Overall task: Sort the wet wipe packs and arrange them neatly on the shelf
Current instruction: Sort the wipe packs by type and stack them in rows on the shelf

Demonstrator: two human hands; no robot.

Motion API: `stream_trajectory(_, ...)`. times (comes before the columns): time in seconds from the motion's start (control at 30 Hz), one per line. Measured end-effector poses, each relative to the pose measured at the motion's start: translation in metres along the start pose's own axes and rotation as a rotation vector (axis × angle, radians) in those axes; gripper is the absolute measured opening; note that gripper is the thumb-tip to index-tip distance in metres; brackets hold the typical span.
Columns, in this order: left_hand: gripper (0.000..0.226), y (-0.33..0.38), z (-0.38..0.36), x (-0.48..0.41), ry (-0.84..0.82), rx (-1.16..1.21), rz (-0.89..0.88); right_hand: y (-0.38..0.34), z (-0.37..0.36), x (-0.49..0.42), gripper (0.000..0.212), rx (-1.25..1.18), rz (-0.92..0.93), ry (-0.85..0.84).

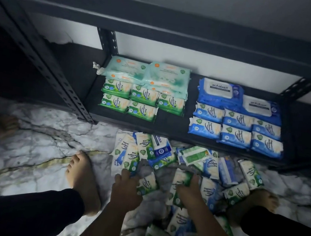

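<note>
Item: packs [226, 169], loose heap on floor [45, 141] below shelf [170, 120]; some already rowed on shelf by colour.
Handling: judged light, soft, slick film; pinch across short width.
Right hand [189, 192]: fingers clamped on green pack [180, 180].
Left hand [126, 188]: fingers on heap, grip unclear.

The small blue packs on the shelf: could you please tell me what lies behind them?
Behind the small blue packs lie large blue antabax packs, two lids showing, on the shelf. Whatever lies under those two is covered, so their count cannot be told.
</note>
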State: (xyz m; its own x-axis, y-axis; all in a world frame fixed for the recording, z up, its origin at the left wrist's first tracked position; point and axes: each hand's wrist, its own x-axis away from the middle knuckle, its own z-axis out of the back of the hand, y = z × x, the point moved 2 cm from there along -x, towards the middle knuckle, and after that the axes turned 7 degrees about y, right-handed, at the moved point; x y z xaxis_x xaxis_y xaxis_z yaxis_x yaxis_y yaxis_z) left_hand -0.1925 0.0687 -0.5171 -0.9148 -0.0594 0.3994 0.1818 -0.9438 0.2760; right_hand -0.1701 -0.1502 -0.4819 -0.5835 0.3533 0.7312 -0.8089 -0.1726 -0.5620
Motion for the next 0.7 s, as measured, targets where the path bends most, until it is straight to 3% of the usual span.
stream_trajectory(0.17,0.051,0.0,0.018,0.012,-0.132,0.507,0.062,0.003,0.022,0.033,0.071,-0.248,0.076,0.053)
stream_trajectory(0.33,0.046,0.008,0.042,0.022,-0.014,0.806,0.12,-0.002,0.036,0.06,0.06,-0.458,0.014,0.043)
stream_trajectory(0.43,0.054,0.01,0.055,0.022,-0.014,1.031,0.199,-0.006,0.04,0.07,0.048,-0.548,0.016,0.026)
stream_trajectory(0.63,0.069,0.009,0.072,0.02,0.073,1.167,0.195,-0.016,0.042,0.079,0.042,-0.627,0.022,0.041)
stream_trajectory(0.7,0.063,0.01,0.078,0.02,0.114,1.183,0.243,-0.017,0.04,0.08,0.042,-0.628,0.013,0.055)
